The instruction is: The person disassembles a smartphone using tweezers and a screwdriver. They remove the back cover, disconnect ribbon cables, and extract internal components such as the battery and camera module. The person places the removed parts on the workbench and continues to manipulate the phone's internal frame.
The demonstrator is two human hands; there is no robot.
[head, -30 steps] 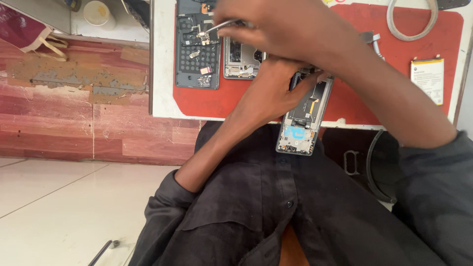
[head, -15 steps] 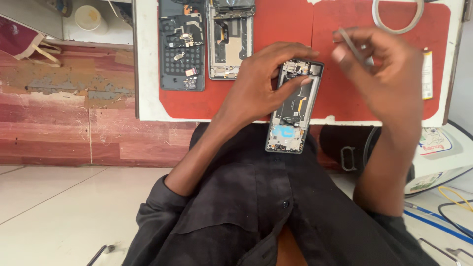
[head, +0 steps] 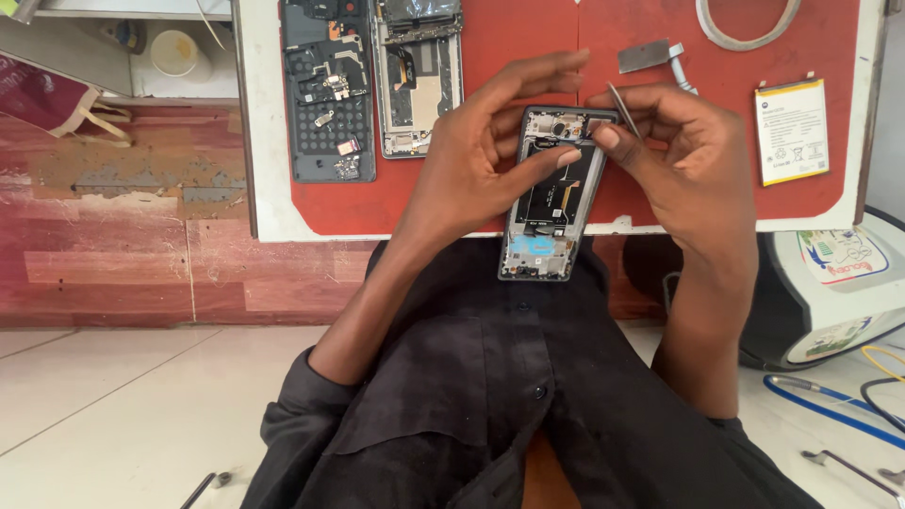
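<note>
A person in a black shirt sits at a white-edged worktop (head: 269, 226) covered by a red mat (head: 528, 38), seen from above their own head. The left hand (head: 476, 160) grasps an opened phone (head: 554, 193) with its back removed, fingers wrapped around its left side and the thumb lying across the dark inner board. The phone's long axis runs away from the body, its upper end resting over the mat's near edge and its lower end hanging over the lap. The right hand (head: 693, 165) pinches thin metal tweezers (head: 622, 99) between thumb and forefinger, the tips touching or just above the phone's top right corner, near the camera area; I cannot tell which. So the right hand works the far end while the left steadies the middle.

Further back on the mat lie a dark phone frame (head: 325, 90), a second opened phone body (head: 419, 80) just beside it, a small grey metal plate (head: 644, 55), and a yellow-white battery (head: 792, 130) well to the right.
</note>
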